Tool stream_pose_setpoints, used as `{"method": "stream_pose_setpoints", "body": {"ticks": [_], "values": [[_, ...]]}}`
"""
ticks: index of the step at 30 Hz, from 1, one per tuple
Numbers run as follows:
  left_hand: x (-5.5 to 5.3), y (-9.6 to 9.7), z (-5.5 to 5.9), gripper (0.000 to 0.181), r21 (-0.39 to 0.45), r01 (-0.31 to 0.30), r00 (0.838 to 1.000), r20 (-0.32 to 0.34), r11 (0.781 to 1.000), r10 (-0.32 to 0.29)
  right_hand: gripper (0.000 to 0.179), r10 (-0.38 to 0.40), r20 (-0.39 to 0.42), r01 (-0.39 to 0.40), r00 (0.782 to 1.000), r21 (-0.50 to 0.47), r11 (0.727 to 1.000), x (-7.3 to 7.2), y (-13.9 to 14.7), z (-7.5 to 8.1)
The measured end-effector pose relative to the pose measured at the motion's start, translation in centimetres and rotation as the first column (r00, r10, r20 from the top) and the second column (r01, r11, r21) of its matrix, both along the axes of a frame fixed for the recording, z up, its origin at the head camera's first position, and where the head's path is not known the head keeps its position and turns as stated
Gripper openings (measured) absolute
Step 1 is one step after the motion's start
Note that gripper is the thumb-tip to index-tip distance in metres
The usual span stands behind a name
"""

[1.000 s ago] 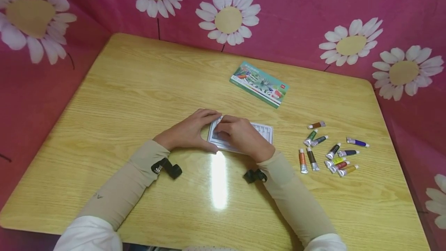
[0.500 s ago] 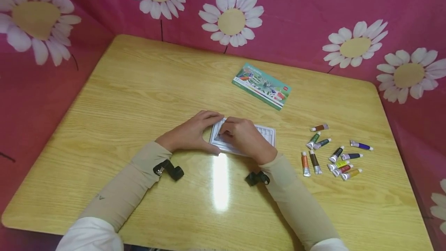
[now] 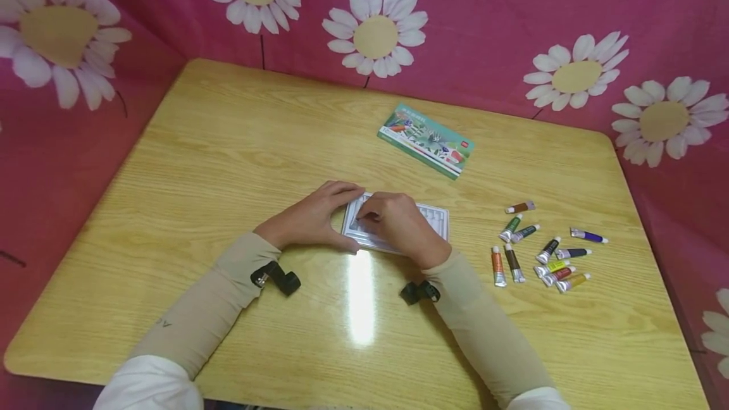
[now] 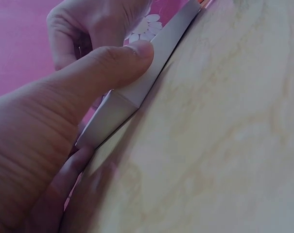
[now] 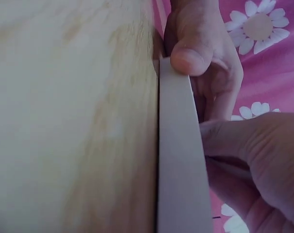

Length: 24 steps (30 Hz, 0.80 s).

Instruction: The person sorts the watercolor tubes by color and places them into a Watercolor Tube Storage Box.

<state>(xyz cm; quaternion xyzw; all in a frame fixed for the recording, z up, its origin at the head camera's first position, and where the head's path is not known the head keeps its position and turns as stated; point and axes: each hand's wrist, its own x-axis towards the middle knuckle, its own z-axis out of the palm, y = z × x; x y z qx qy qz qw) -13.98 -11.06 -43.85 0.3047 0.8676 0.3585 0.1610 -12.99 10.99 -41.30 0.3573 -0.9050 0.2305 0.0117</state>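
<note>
Gripping the left end of a white tray (image 5: 181, 145) lying lengthwise left to right on the table (image 3: 228, 144), the left hand (image 3: 316, 215) spans its short side while the right hand (image 3: 403, 225) bends over it, any pinch hidden

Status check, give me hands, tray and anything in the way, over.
Left hand grips white tray at left end. Right hand bent over tray's slots, anything held unclear. Paint tubes scattered off right, apart; nothing seen blocking.

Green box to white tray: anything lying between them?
Nothing: just bare tabletop between the green box and white tray, per the head view. The right hand is over the tray.
</note>
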Motion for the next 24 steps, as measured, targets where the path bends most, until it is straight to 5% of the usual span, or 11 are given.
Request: {"method": "stream_pose_setpoints", "body": {"ticks": [14,24], "values": [[0.0,0.1,-0.2,0.111,0.007,-0.01,1.0,-0.003,1.0,0.01,0.008,0.071,0.021,-0.072,0.997,0.021,0.997,0.0,1.2,0.7],[-0.1,0.2,-0.2,0.112,0.002,-0.019,1.0,0.014,1.0,0.019,0.017,0.021,0.043,-0.025,0.999,0.097,0.995,-0.1,3.0,2.0]]}}
